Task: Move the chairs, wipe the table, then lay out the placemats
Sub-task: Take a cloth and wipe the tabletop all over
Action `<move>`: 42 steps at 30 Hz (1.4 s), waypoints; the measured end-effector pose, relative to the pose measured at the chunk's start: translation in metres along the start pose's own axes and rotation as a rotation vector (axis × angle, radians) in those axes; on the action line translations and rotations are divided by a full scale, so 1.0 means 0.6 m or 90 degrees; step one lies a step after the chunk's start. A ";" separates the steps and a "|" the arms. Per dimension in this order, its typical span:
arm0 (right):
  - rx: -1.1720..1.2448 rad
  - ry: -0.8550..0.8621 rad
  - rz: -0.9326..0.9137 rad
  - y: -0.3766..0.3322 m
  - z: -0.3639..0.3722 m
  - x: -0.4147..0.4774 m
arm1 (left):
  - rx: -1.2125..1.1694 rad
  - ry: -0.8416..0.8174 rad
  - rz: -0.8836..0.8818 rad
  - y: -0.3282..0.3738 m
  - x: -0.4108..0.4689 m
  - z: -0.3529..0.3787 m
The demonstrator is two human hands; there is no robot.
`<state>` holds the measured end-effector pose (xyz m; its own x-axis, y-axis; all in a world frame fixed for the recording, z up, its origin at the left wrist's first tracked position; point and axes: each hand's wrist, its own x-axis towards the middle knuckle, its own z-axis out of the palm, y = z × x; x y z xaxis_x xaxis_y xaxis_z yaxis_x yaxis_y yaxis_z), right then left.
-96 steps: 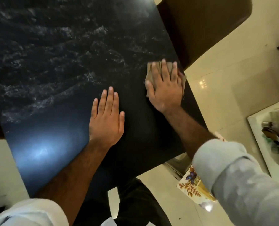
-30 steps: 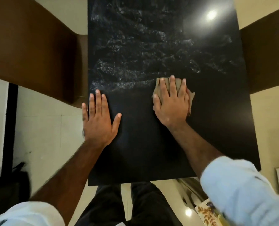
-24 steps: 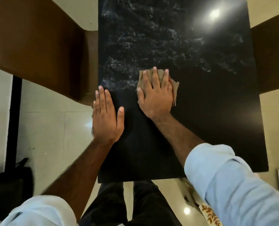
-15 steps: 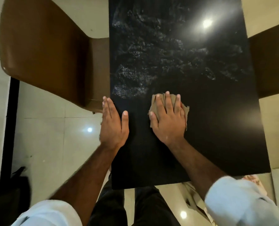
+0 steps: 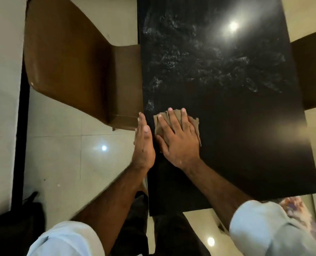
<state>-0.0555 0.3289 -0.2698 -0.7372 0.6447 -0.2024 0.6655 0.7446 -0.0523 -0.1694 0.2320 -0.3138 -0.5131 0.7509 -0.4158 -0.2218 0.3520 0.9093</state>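
The glossy black table (image 5: 236,137) runs away from me, with pale wet streaks across its far half. My right hand (image 5: 178,140) lies flat with straight fingers on a folded brown cloth (image 5: 195,122), pressing it against the tabletop near the left edge. My left hand (image 5: 144,143) stands on its side at that left edge, fingers straight, right beside the right hand. A brown chair (image 5: 76,67) stands at the table's left side, its seat tucked partly under the top. Another brown chair (image 5: 312,71) shows at the right side.
Shiny cream floor tiles (image 5: 64,163) surround the table. A dark bag (image 5: 13,228) sits on the floor at the lower left. A floral-patterned mat (image 5: 299,213) peeks out beyond the table's near right corner, partly hidden by my sleeve. My dark trousers show below the table's near edge.
My right hand has slid the cloth left across the table to its left edge. My left hand shifted left off the top and turned onto its side at the edge.
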 end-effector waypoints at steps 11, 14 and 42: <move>0.042 0.115 0.043 -0.048 -0.011 0.240 | -0.141 0.062 -0.118 0.056 -0.007 -0.012; 0.034 0.085 -0.029 -0.055 -0.006 0.163 | -0.196 0.075 -0.131 0.072 -0.003 -0.032; 0.289 0.293 0.487 0.018 -0.070 0.237 | 0.819 -0.148 0.369 0.199 0.294 -0.083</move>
<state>-0.1581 0.4358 -0.2580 -0.0020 0.9984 0.0562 0.8906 0.0273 -0.4539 -0.3278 0.3784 -0.2779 -0.0975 0.9898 -0.1042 0.9259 0.1286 0.3551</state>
